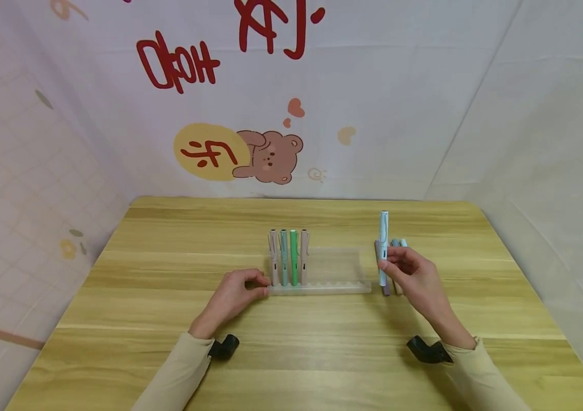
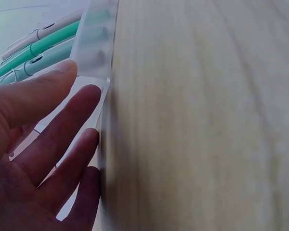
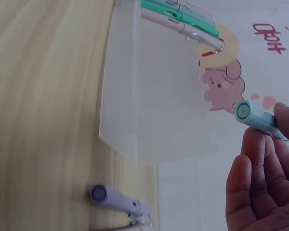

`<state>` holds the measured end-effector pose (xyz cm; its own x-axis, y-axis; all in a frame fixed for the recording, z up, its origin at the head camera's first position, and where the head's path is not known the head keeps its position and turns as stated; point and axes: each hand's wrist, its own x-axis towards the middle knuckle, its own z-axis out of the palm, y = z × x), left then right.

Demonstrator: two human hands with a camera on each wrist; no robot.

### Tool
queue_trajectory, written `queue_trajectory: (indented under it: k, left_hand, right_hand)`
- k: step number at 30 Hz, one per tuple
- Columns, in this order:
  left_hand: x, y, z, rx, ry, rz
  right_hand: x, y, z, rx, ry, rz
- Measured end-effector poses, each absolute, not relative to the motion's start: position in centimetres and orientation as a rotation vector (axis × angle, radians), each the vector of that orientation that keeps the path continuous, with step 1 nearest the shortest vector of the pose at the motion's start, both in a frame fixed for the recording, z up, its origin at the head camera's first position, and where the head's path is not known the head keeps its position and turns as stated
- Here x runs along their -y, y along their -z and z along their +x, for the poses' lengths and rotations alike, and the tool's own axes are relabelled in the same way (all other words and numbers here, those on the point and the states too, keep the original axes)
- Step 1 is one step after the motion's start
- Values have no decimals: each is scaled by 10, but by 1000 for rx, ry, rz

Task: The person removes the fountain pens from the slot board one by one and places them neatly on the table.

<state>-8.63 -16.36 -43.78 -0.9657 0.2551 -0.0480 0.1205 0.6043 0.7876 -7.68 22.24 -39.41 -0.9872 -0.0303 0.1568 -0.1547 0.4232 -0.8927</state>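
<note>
A clear plastic pen stand (image 1: pixel 332 290) sits mid-table, its ridged front strip facing the person. Several capped pens stand upright at its left end: two pinkish-grey ones, a teal one (image 1: pixel 284 257) and a bright green one (image 1: pixel 294 257). My left hand (image 1: pixel 234 294) pinches the stand's left end, thumb at the front corner; in the left wrist view the lower fingers (image 2: pixel 70 166) are spread beside it. To the right of the stand, my right hand (image 1: pixel 417 279) holds a light blue pen (image 1: pixel 384 240) upright between thumb and fingers.
Behind and below the right hand, more pens lie on the table, among them a purple one (image 3: pixel 118 201) and a dark teal one (image 1: pixel 395 242). A white cloth with a printed bear (image 1: pixel 273 160) hangs behind the wooden table (image 1: pixel 296 354). Black wrist mounts (image 1: pixel 224 347) sit on both sleeves.
</note>
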Motion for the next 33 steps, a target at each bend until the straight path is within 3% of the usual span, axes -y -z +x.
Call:
queue_trajectory:
  k: [33]
  left_hand:
    - [164, 441, -87, -2678, -1301, 335]
  right_hand:
    - [-285, 407, -81, 2576, -1493, -18]
